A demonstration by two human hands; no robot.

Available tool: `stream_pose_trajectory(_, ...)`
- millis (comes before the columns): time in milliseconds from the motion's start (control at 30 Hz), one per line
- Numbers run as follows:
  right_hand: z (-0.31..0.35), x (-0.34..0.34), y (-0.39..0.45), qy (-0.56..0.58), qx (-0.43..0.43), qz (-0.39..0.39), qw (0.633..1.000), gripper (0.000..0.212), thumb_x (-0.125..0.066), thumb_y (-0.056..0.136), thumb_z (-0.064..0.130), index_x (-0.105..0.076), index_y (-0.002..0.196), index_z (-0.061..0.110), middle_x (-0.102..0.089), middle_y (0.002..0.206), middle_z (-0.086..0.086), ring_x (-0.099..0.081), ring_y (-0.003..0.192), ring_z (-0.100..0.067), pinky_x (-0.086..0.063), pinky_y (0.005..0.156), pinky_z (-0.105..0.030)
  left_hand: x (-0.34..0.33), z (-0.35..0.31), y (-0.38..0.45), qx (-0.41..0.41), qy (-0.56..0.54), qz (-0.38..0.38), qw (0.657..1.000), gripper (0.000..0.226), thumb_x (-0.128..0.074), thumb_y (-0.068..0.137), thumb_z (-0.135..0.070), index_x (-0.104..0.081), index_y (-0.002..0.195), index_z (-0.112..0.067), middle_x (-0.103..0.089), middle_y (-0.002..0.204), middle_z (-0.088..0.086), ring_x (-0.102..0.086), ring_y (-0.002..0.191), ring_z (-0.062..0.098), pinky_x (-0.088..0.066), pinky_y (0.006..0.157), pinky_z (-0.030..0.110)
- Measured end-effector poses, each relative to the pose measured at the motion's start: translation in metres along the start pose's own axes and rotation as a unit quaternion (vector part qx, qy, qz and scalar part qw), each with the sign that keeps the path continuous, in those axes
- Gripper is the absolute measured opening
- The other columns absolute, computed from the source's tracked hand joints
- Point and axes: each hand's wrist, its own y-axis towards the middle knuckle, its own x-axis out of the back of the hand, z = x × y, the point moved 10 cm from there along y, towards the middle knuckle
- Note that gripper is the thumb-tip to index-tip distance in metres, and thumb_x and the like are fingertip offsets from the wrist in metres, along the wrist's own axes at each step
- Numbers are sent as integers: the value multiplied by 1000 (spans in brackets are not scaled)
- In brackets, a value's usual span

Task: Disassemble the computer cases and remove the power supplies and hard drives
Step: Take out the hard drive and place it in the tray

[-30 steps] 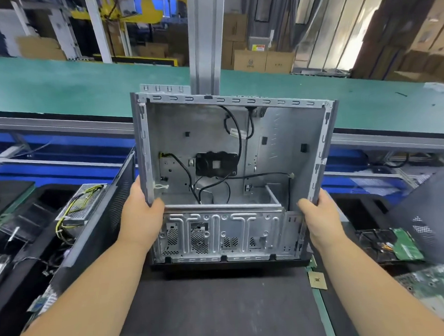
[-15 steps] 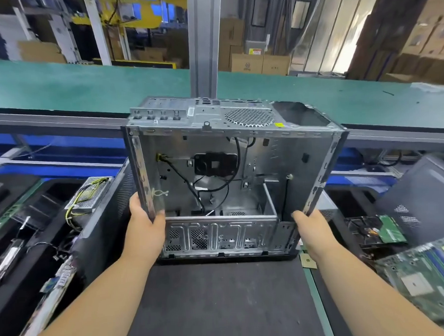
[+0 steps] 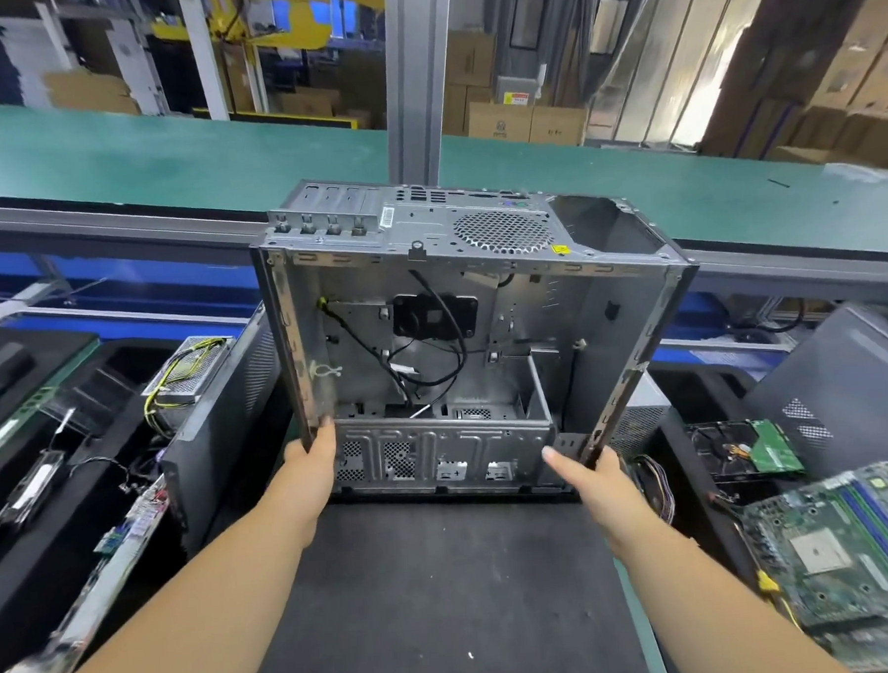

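An open grey metal computer case stands on the black mat, its open side facing me, with loose black cables and a black bracket inside. My left hand holds its lower left frame edge. On the lower right frame edge my right hand keeps a grip, thumb stretched inward. A silver power supply with yellow wires lies to the left. At the right a hard drive with a green board rests in a black bin.
A dark case side panel leans left of the case. Another dark panel stands at the right, with a green motherboard in front of it. Left bins hold boards and cables. A green conveyor runs behind.
The case has tipped away from me so its rear panel with the fan grille now faces up. Both hands slid lower along the frame edges.
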Motion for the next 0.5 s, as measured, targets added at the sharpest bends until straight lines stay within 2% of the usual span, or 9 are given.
stream_pose_trajectory(67,-2,2,-3,-80,11,-44,996,70,-85,69,51,-42,119,25,-59,123,8,-54,119,-21,-41,109,-46,-4,11,5,34,4,6,999,86,-27,84,-83,-22,152,-30,-47,127,5,-51,119,34,-40,107,50)
stream_pose_trajectory(167,5,5,0,-142,-14,-100,985,69,-78,74,58,-33,112,22,-52,114,1,-51,107,-26,-43,99,-40,-6,10,12,37,-8,-6,999,90,-27,86,-81,-15,155,-25,-46,139,8,-49,124,35,-39,110,51)
stream_pose_trajectory(233,7,5,4,-139,-45,-124,981,69,-72,79,61,-36,115,13,-50,109,-4,-49,102,-28,-43,91,-38,-7,9,16,39,-21,-7,999,90,-27,86,-80,-12,156,-25,-41,149,10,-47,127,36,-38,110,52)
stream_pose_trajectory(300,7,2,9,-112,-59,-130,983,70,-69,83,59,-36,119,8,-48,109,-8,-47,99,-28,-39,85,-36,-7,8,21,39,-30,-7,999,91,-28,86,-81,-13,156,-25,-40,150,11,-47,127,37,-39,110,52)
stream_pose_trajectory(500,17,-1,32,-99,-51,-138,984,84,-70,84,55,-34,138,1,-48,114,-9,-44,99,-26,-37,86,-34,-13,-3,35,27,-63,-9,998,93,-32,85,-81,-19,154,-21,-43,148,11,-50,121,34,-40,109,52)
